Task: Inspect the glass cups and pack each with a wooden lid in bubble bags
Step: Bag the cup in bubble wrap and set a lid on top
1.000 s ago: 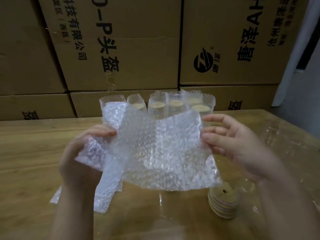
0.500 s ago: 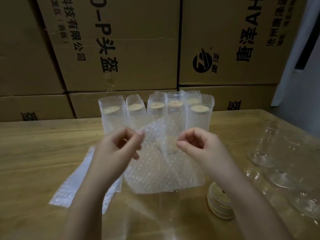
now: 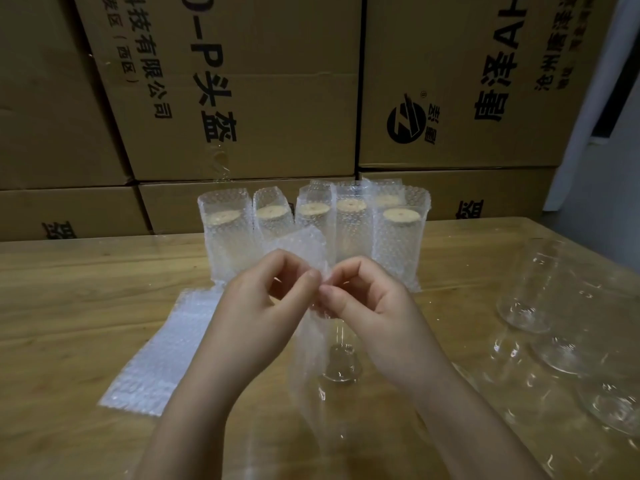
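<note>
My left hand point(image 3: 263, 306) and my right hand point(image 3: 367, 303) meet at the middle of the table, thumbs and forefingers pinching the top edge of one bubble bag point(image 3: 308, 344), which hangs down between them. A clear glass cup point(image 3: 341, 363) stands on the table just behind the bag. Several packed cups in bubble bags point(image 3: 311, 226), each with a round wooden lid point(image 3: 403, 214) on top, stand in a row at the back. Bare glass cups point(image 3: 530, 289) stand at the right.
A flat pile of bubble bags point(image 3: 166, 355) lies on the wooden table point(image 3: 69, 306) to the left of my hands. Stacked cardboard cartons point(image 3: 242, 91) form a wall right behind the table.
My hands have come together from wide apart. The bubble bag, held spread out before, now hangs narrow between them. The view has tilted, and the lid stack near my right wrist is out of sight.
</note>
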